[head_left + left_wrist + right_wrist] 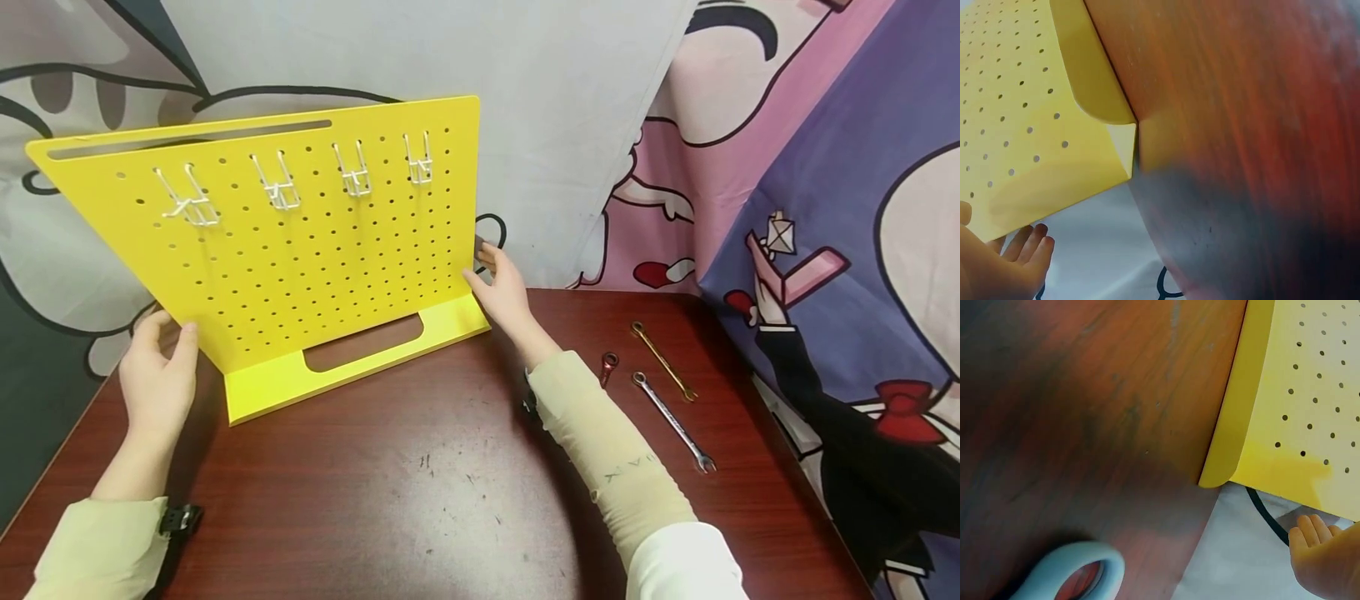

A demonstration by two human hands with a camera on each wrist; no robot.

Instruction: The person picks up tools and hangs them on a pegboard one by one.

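A yellow pegboard (390,242) stands upright on its own flat foot on the dark red-brown table. Four would be counted as several white wire hooks (277,182), which hang in a row near its top. My left hand (156,375) holds the board's left edge, thumb in front and fingers behind; those fingers (1036,247) show past the edge in the left wrist view. At the opposite edge my right hand (506,292) grips low down, thumb at the front side. Its fingers (1313,532) reach behind the edge in the right wrist view.
Right of my right arm lie a gold wrench (663,360), a silver wrench (673,423) and a red wrench (609,363), partly hidden by the sleeve. A pale blue ring-shaped thing (1113,565) shows close up. Printed cloth (570,125) hangs behind the table (420,500).
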